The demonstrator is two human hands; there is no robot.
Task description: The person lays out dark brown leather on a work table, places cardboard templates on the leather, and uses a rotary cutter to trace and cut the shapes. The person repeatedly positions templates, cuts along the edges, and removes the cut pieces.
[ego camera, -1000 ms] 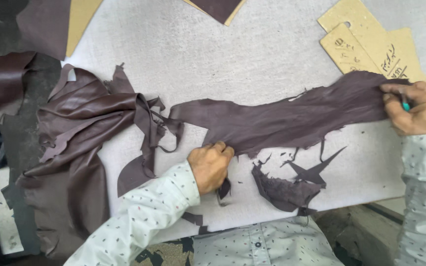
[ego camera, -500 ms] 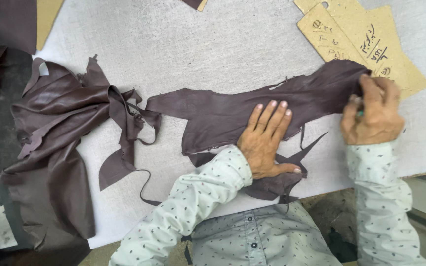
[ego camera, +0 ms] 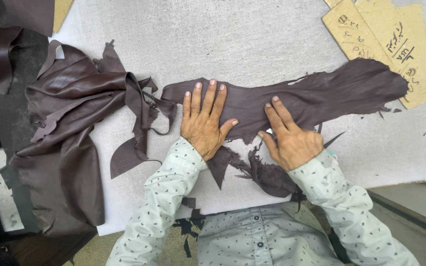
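A long, ragged-edged strip of dark purple-brown leather [ego camera: 292, 101] lies flat on the grey felt-covered table [ego camera: 252, 44], its long axis running left to right, the broader end pointing right and slightly up, overlapping tan cardboard pattern pieces [ego camera: 395, 39]. The left hand [ego camera: 204, 123] presses palm-down on its left part, fingers spread and straight. The right hand [ego camera: 288, 137] lies flat on its middle, fingers extended, clamped on nothing. Below the hands lie small dark leather offcuts [ego camera: 267, 172]. A crumpled heap of dark brown leather [ego camera: 75, 128] sits to the left.
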